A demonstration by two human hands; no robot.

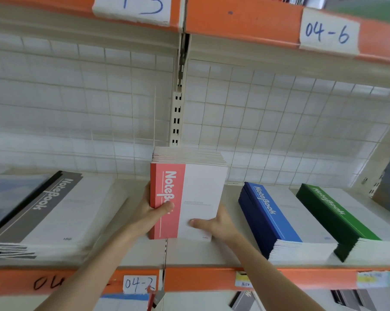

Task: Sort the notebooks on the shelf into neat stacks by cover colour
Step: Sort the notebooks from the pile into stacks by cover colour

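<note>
1. Four stacks of notebooks sit in front of you on one long cream shelf (212,254) with an orange front edge, backed by a white wire grid (77,104).
2. The grey stack (55,209) is the widest. It lies flat at the far left, well apart from your hands, and its lower layers are fanned out unevenly at the front.
3. The blue stack (277,212) lies flat to the right of your right hand, with the green stack (337,212) just beside it on the far side. Both have tidy spines.
4. The red stack (189,194) is between your hands at the middle of the shelf. It is tipped up so its cover faces you, and its page edges show along the top. Its lower edge may rest on the shelf, but you cannot tell from this angle.
5. Your left hand (151,212) grips the red spine side, with the thumb laid across the red band.
6. Your right hand (216,223) grips the lower right corner, with the thumb pressed on the white cover.
7. A paper label reading 04-2 (139,283) is stuck to the front edge below your left forearm.
</note>
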